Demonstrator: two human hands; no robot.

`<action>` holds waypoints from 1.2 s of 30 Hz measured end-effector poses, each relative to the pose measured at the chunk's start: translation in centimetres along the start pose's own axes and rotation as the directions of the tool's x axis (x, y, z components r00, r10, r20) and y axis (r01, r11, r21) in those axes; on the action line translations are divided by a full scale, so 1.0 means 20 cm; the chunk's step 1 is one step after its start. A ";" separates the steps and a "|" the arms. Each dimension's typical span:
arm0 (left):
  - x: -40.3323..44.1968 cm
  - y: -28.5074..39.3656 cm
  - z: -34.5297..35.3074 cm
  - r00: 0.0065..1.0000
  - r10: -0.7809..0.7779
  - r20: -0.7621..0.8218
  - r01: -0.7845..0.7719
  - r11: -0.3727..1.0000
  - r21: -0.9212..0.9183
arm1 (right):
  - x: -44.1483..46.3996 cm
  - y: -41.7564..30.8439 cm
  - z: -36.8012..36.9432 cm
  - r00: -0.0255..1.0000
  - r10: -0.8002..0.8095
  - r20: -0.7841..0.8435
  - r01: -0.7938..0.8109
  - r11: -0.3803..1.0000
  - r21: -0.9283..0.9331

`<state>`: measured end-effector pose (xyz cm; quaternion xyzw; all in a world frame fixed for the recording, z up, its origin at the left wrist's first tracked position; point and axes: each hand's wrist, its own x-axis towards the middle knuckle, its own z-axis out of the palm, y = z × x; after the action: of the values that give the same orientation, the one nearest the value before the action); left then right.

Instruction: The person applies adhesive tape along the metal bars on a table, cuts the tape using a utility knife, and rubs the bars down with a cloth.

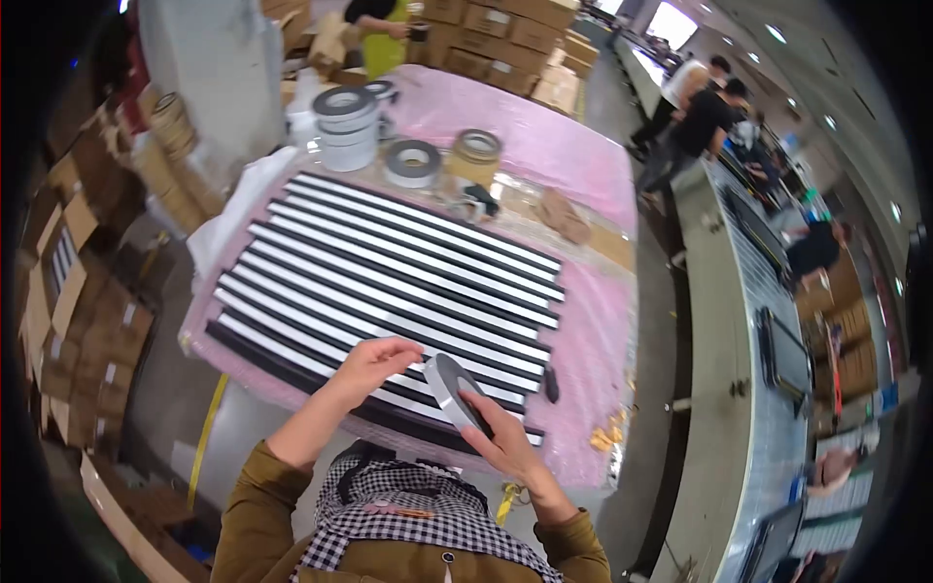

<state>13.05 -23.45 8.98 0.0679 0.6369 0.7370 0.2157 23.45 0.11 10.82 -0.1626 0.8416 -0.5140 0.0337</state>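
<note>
My right hand (505, 442) grips a roll of grey-white tape (443, 391), thumb and fingers through and around its ring, tilted above the near part of the table. Just left of the roll, my left hand (377, 365) is closed in a pinch. Whatever lies between its fingertips is too small to make out. Beneath both hands lie several long black strips with white faces (389, 262), side by side across the table. A small dark object (552, 384) rests by their right ends.
Pink wrap (593, 340) covers the table. Stacked tape rolls (347, 146), a single tape roll (413, 163) and brown tape (476, 155) stand at the back. Yellow scraps (607, 434) lie at the right corner. Cartons (505, 39) and a conveyor line (719, 321) with people surround it.
</note>
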 end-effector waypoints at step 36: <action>-0.51 -0.64 -2.16 0.557 0.395 -0.731 0.419 0.626 0.658 | 0.25 0.07 0.42 0.610 0.614 0.501 -0.549 0.783 -0.291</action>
<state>9.02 -65.72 -9.47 -0.2064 0.9106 0.3217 -0.1571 20.21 -8.10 6.10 -0.0281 0.8241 -0.3553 0.4403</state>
